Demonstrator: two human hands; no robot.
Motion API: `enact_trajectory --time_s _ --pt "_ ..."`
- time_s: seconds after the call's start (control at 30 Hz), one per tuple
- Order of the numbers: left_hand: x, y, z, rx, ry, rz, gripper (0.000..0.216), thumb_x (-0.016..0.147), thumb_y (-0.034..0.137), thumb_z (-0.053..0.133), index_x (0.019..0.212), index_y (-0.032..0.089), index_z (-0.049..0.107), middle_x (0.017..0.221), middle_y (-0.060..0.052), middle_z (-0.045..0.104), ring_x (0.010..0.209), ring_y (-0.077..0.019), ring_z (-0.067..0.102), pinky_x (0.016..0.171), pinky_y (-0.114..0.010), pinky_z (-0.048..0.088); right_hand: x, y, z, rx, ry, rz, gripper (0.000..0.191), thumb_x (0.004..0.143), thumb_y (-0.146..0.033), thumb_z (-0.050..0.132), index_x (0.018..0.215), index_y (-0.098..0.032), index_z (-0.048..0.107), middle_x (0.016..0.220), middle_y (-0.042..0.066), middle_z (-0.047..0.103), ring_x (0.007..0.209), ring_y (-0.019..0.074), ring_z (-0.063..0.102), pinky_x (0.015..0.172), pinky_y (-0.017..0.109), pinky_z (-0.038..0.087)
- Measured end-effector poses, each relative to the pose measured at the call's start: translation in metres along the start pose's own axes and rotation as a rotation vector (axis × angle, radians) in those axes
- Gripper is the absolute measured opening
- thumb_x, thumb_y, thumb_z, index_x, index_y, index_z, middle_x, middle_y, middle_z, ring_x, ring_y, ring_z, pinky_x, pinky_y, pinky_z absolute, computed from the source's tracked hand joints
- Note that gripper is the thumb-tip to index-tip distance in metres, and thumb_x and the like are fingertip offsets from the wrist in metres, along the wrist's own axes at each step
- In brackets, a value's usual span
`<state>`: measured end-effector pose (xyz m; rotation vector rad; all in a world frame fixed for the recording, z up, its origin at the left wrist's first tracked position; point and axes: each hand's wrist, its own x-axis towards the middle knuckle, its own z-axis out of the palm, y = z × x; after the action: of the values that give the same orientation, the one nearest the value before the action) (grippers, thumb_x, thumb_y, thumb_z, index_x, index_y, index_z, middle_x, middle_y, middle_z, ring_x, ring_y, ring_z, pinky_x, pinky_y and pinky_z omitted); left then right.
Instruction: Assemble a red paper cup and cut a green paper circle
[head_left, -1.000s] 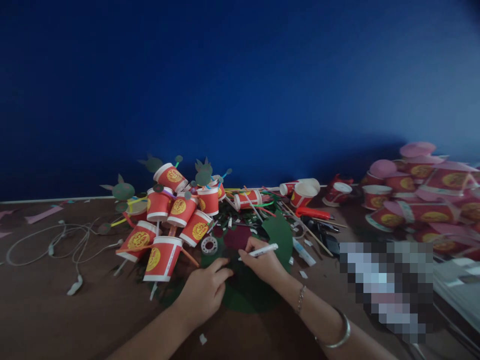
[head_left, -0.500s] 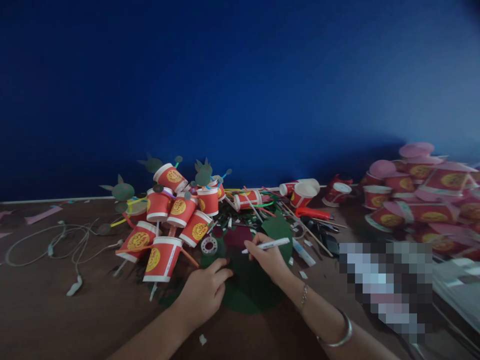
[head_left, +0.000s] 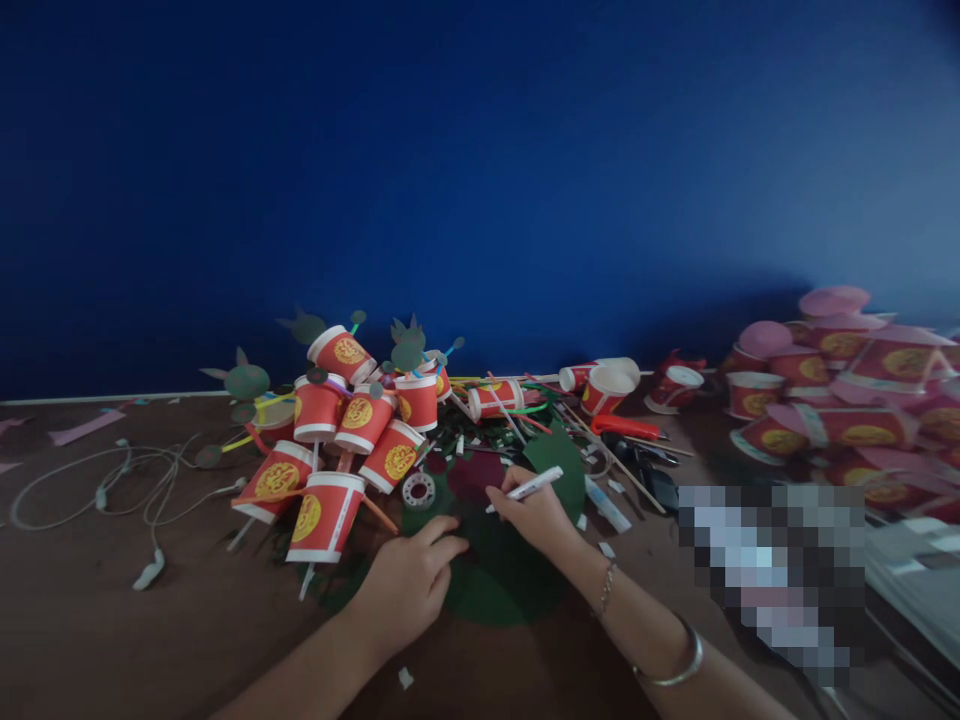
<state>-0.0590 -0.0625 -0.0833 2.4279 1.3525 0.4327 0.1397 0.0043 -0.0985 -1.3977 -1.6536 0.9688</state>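
Note:
My right hand point(head_left: 534, 518) is closed round a white pen point(head_left: 525, 489), its tip down on a dark green paper sheet point(head_left: 495, 590) lying on the brown table. My left hand point(head_left: 409, 585) rests on the left part of that sheet with fingers loosely curled and the forefinger stretched forward, holding nothing. A dark red paper piece point(head_left: 474, 474) lies just beyond the pen tip. A small white tape roll point(head_left: 418, 491) sits to the left of it.
A heap of red paper cups point(head_left: 352, 420) with straws and green paper cut-outs lies behind my left hand. More red cups with pink lids point(head_left: 847, 390) are piled at the right. A red cutter point(head_left: 626, 427), sticks, scissors and white earphone cable point(head_left: 120, 480) lie around.
My right hand shifted the pen slightly: out to the right half a second ago, now back left and tilted up. My left hand stayed in place.

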Motion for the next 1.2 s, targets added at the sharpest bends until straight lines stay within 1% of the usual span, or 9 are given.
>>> enact_trajectory --time_s 0.1,0.2,0.3,0.47,0.57,0.7,0.9,1.07,1.2 --pt "-0.0002 -0.0001 0.0005 0.013 0.001 0.003 0.042 0.079 0.006 0.038 0.108 0.025 0.061 0.123 -0.003 0.056 0.09 -0.0158 0.065 0.079 -0.026 0.052 -0.0006 -0.0024 0.0 -0.021 -0.007 -0.012 0.025 0.072 -0.03 0.056 0.054 -0.021 0.04 0.044 -0.005 0.047 0.043 0.0103 0.041 0.043 0.021 0.029" --pt "-0.0009 0.0002 0.0003 0.014 0.002 0.004 0.042 0.08 0.006 0.038 0.109 0.025 0.061 0.124 -0.003 0.056 0.09 -0.0163 0.065 0.078 -0.027 0.053 -0.0003 -0.0017 0.0002 -0.057 0.001 -0.02 0.025 0.072 -0.031 0.056 0.055 -0.021 0.04 0.044 -0.005 0.045 0.044 0.0102 0.039 0.043 0.022 0.028" --pt "-0.0011 0.0007 -0.0006 0.01 -0.002 0.003 0.042 0.079 0.006 0.038 0.109 0.026 0.061 0.124 -0.003 0.056 0.091 -0.017 0.065 0.078 -0.028 0.053 0.0004 -0.0004 0.0 -0.085 0.02 -0.022 0.025 0.073 -0.032 0.057 0.056 -0.021 0.041 0.046 -0.005 0.048 0.045 0.011 0.042 0.045 0.022 0.03" --pt "-0.0003 0.0007 -0.0015 0.009 -0.007 -0.003 0.042 0.08 0.006 0.038 0.108 0.026 0.061 0.124 -0.002 0.056 0.091 -0.0172 0.065 0.078 -0.029 0.053 0.0016 0.0009 -0.0012 -0.011 0.039 -0.015 0.027 0.074 -0.035 0.057 0.056 -0.021 0.042 0.047 -0.003 0.053 0.047 0.0114 0.045 0.047 0.022 0.033" --pt "-0.0006 -0.0001 -0.0002 0.003 -0.003 0.002 0.041 0.08 0.006 0.037 0.108 0.025 0.061 0.124 -0.002 0.056 0.091 -0.0166 0.065 0.078 -0.028 0.053 0.0018 0.0028 -0.0012 0.02 0.048 0.004 0.027 0.074 -0.034 0.056 0.056 -0.021 0.041 0.045 -0.004 0.05 0.045 0.0109 0.043 0.045 0.022 0.032" --pt "-0.0012 -0.0003 0.0007 -0.006 0.003 0.005 0.041 0.08 0.006 0.037 0.108 0.025 0.06 0.125 -0.002 0.055 0.092 -0.0173 0.064 0.078 -0.029 0.053 0.0014 0.0035 -0.0007 -0.022 0.022 -0.008 0.026 0.072 -0.032 0.055 0.055 -0.021 0.039 0.044 -0.006 0.044 0.044 0.0099 0.038 0.043 0.021 0.028" --pt "-0.0007 0.0015 -0.0016 0.006 -0.009 0.004 0.041 0.08 0.006 0.038 0.109 0.024 0.06 0.124 -0.003 0.056 0.091 -0.0158 0.064 0.078 -0.026 0.052 0.0011 0.0024 -0.0011 -0.088 0.037 -0.049 0.025 0.073 -0.03 0.055 0.055 -0.021 0.04 0.044 -0.005 0.044 0.044 0.0098 0.037 0.043 0.021 0.028" --pt "-0.0014 0.0003 0.0 0.005 -0.003 0.002 0.042 0.08 0.006 0.038 0.109 0.026 0.06 0.124 -0.002 0.055 0.091 -0.0167 0.065 0.078 -0.028 0.053 0.0018 0.0038 -0.0012 -0.056 0.056 -0.025 0.026 0.074 -0.033 0.055 0.056 -0.021 0.04 0.046 -0.004 0.048 0.046 0.011 0.041 0.045 0.022 0.031" --pt "-0.0015 -0.0002 0.0007 0.001 0.005 0.003 0.042 0.079 0.006 0.038 0.109 0.026 0.06 0.124 -0.002 0.055 0.092 -0.0165 0.064 0.079 -0.027 0.052 0.0016 0.0031 -0.0012 -0.02 0.051 0.002 0.024 0.071 -0.031 0.054 0.055 -0.022 0.039 0.044 -0.005 0.043 0.044 0.0103 0.037 0.043 0.022 0.028"
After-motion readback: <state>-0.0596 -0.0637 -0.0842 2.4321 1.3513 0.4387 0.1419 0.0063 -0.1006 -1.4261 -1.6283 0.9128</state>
